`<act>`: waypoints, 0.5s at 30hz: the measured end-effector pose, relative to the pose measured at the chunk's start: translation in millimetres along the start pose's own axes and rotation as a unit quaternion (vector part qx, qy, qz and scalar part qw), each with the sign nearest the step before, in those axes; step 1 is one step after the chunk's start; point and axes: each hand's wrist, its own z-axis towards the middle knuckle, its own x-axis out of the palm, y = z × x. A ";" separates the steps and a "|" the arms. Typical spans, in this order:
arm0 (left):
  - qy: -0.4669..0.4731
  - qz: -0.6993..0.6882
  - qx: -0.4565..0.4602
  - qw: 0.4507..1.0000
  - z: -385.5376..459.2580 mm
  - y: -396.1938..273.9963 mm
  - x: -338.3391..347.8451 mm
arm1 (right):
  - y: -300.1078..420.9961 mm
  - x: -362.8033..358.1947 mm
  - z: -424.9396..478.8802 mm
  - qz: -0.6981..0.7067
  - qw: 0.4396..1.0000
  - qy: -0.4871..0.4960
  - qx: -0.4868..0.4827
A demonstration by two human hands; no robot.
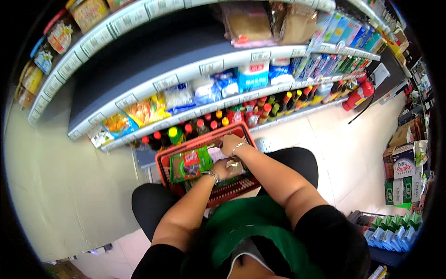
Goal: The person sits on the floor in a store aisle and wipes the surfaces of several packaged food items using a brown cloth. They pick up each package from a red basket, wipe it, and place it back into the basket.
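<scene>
A red plastic shopping basket [205, 137] stands between my knees, close against the lowest shelf. In its left part lies a green and brown food packet [191, 164] with a red patch. My left hand [222, 169], with a metal watch band at the wrist, is inside the basket at a packet with a clear or brownish wrap [237, 168]. My right hand [231, 144], with a silver bangle, is just above it, near a white and pink piece of packaging [216, 155]. The fingers of both hands are partly hidden, so their grip is unclear.
Sauce bottles [266, 110] line the bottom shelf. Bagged goods [209, 89] fill part of the shelf above, below a dark upper shelf [167, 45] holding brown packs [251, 26]. A fire extinguisher [360, 94] stands at the shelf's right end. Cartons [404, 167] are stacked farther right.
</scene>
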 end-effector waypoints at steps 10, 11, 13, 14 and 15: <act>-0.131 -0.309 0.060 0.940 -59.1 -60.9 -99.4 | 10.3 -180.3 -125.0 0.844 0.423 0.048 -0.327; -0.133 -0.318 0.050 0.937 -60.8 -72.1 -112.3 | 6.8 -186.4 -130.6 0.848 0.394 -0.002 -0.356; -0.172 -0.342 0.057 0.922 -66.1 -108.0 -135.3 | 1.2 -195.6 -134.9 0.870 0.280 -0.018 -0.406; -0.194 -0.325 0.059 0.924 -69.1 -123.9 -151.5 | 1.7 -198.1 -136.5 0.884 0.255 -0.048 -0.388; -0.211 -0.309 0.066 0.925 -66.7 -142.8 -168.3 | -4.8 -199.9 -133.7 0.900 0.228 -0.091 -0.360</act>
